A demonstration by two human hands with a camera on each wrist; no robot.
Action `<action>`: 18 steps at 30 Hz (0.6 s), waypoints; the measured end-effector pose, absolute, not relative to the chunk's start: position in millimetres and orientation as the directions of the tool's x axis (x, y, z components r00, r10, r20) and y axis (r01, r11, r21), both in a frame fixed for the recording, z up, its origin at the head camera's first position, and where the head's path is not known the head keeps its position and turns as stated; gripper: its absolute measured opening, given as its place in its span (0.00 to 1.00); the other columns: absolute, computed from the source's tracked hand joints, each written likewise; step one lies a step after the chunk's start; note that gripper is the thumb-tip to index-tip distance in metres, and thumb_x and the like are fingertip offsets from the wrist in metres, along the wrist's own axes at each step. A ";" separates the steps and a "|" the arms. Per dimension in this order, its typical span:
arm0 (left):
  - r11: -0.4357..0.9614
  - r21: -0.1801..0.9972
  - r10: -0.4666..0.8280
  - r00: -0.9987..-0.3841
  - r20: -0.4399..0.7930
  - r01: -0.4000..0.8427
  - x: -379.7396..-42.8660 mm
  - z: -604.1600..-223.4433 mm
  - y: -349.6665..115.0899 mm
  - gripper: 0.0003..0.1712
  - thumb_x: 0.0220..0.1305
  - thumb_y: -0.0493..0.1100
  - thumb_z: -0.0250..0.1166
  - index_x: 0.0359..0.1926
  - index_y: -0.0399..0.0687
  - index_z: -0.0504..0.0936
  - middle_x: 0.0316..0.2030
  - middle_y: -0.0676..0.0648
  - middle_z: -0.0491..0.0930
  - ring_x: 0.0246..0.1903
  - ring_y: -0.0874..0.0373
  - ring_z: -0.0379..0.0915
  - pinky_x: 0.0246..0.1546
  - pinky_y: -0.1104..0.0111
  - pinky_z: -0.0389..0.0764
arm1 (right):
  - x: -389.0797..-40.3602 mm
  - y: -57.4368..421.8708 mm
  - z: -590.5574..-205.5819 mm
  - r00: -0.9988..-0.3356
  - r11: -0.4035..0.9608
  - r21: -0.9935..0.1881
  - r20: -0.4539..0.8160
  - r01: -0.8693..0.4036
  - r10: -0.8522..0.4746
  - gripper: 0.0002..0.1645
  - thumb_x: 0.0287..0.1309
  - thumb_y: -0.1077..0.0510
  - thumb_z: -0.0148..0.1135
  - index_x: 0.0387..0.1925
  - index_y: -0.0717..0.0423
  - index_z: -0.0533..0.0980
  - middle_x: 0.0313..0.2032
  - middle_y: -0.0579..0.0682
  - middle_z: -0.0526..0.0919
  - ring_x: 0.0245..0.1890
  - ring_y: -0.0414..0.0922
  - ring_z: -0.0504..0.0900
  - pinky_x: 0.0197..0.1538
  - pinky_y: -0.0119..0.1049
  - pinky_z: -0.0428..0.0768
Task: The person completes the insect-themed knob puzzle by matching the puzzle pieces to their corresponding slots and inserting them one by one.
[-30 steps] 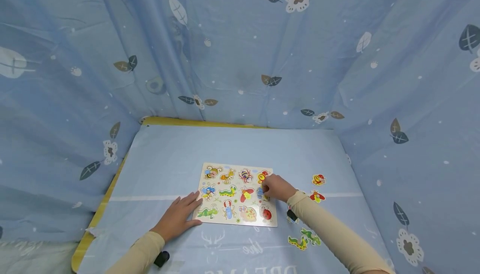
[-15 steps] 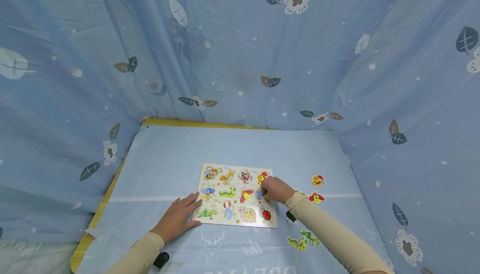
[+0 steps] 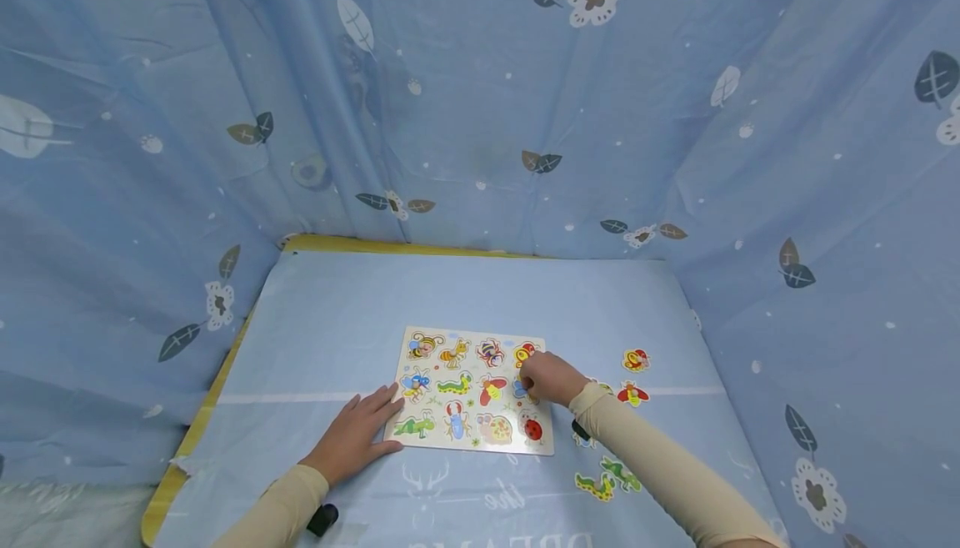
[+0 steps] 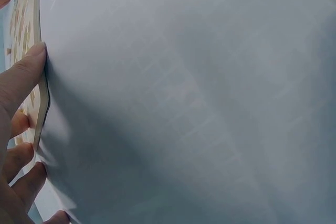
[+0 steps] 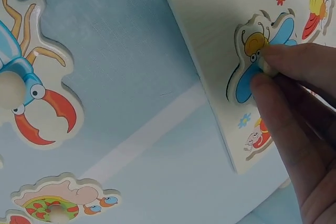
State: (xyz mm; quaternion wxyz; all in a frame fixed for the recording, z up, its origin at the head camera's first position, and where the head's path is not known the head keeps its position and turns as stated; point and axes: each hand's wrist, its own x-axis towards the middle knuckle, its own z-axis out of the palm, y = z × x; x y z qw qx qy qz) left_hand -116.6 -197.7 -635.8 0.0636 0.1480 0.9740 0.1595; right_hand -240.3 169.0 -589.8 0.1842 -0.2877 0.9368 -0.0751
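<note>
A pale wooden peg puzzle board [image 3: 512, 369] printed with insects lies flat on the table. The thumb and finger of my right hand [image 3: 555, 379] pinch the small knob of a blue-winged insect puzzle piece [image 5: 247, 85] near the board's right edge. In the right wrist view this piece lies over its outline, slightly askew, with dark gaps showing round it; my fingers cover part of it. My left hand [image 3: 352, 435] rests against the board's left edge with its fingers spread, the thumb [image 4: 23, 74] touching the rim.
To the right lie loose puzzle pieces: a caterpillar [image 3: 596, 486], a grasshopper [image 3: 621, 475], a red-winged insect [image 3: 633, 394] and a red-and-yellow insect [image 3: 637, 360]. A stag beetle piece [image 5: 52, 108] and a snail piece [image 5: 76, 195] show beside the board. Patterned blue curtains [image 3: 465, 114] surround the table.
My right hand has edged very slightly left at the same spot on the board, pinching throughout. My left hand has stayed in place.
</note>
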 end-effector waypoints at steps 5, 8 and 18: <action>0.904 0.330 0.312 -0.947 -0.074 0.272 -117.2 -635.5 -197.5 0.48 0.55 0.68 0.74 0.73 0.55 0.74 0.78 0.49 0.64 0.78 0.48 0.60 0.76 0.40 0.64 | -239.1 169.8 -591.7 -0.762 0.819 -0.243 -0.301 -0.520 -0.573 0.10 0.55 0.67 0.72 0.24 0.51 0.84 0.22 0.40 0.81 0.21 0.36 0.70 0.25 0.28 0.70; 0.904 0.329 0.314 -0.947 -0.075 0.274 -117.1 -635.7 -197.6 0.48 0.55 0.68 0.74 0.73 0.55 0.74 0.78 0.49 0.64 0.78 0.48 0.60 0.76 0.40 0.64 | -239.0 170.2 -592.5 -0.764 0.818 -0.244 -0.296 -0.520 -0.574 0.10 0.56 0.67 0.73 0.23 0.51 0.84 0.22 0.39 0.81 0.21 0.36 0.71 0.25 0.28 0.70; 0.898 0.344 0.316 -0.946 -0.072 0.274 -116.5 -636.0 -198.4 0.48 0.55 0.68 0.74 0.73 0.54 0.74 0.78 0.49 0.64 0.78 0.47 0.61 0.76 0.40 0.64 | -240.1 172.0 -593.1 -0.776 0.828 -0.284 -0.299 -0.484 -0.556 0.08 0.57 0.66 0.73 0.26 0.50 0.86 0.26 0.41 0.84 0.22 0.36 0.74 0.26 0.29 0.73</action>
